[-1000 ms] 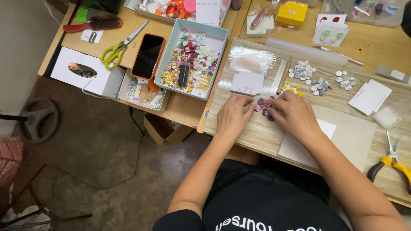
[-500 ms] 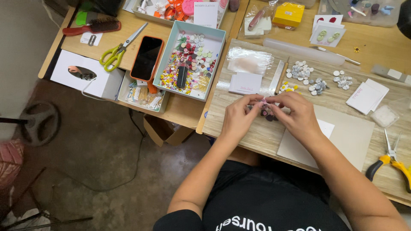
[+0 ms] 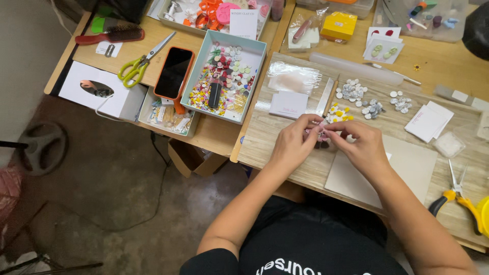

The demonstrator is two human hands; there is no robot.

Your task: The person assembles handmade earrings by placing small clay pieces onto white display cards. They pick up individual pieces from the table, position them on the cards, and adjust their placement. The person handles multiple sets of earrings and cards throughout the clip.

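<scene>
Hands: left hand [image 3: 293, 145] & right hand [image 3: 359, 147] pinch pink piece [image 3: 321, 134] | table edge [image 3: 265, 165] near

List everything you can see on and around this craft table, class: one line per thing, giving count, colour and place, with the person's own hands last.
small pink piece: one, pink, pinched between both hands' fingertips
scissors: one, yellow-green handles, left table
phone: one, black screen in orange case, beside the scissors
bead tray: one, pale blue, many mixed-colour pieces, centre
hairbrush: one, red, far left
tissue box: one, white, left table edge
round discs: many, grey-white, in clusters ahead of the hands
yellow box: one, top centre
pliers: one, yellow and black handles, right
white cards: small stack, right
beige mat: one, under the right hand
left hand: at the pink piece
right hand: at the pink piece
</scene>
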